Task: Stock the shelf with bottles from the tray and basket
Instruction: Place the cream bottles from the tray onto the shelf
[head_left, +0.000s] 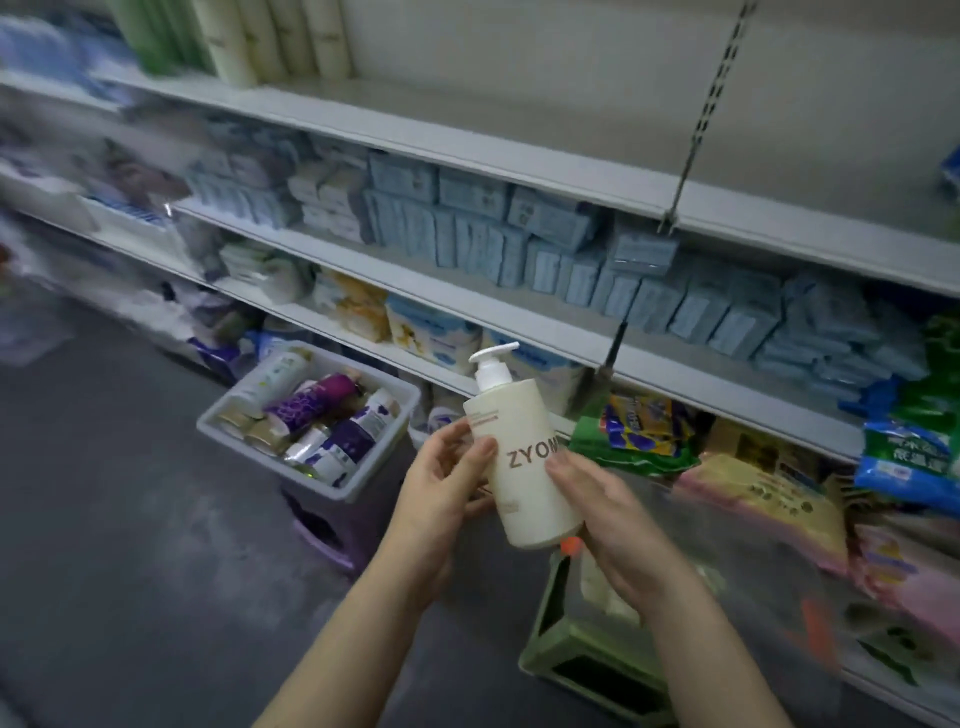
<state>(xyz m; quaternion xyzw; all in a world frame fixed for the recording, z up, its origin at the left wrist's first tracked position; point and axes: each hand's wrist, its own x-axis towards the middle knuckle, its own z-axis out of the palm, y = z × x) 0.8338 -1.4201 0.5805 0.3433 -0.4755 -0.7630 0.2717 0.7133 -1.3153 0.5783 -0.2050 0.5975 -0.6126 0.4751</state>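
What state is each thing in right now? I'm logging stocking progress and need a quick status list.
Pump bottle: off the shelf, upright, slightly tilted, held in both hands.
Left hand: gripping the bottle's side.
Right hand: cupping the bottle's lower side.
Grey tray: on a purple stool, still holding several bottles lying down.
Top shelf: mostly bare at centre.
Green stool: standing on the floor.

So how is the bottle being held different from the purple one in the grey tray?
The cream pump bottle stands nearly upright between both hands, left and right; the purple bottle lies on its side in the tray. The cream one is plain with brown lettering, the purple one patterned. The cream one shows a white pump.
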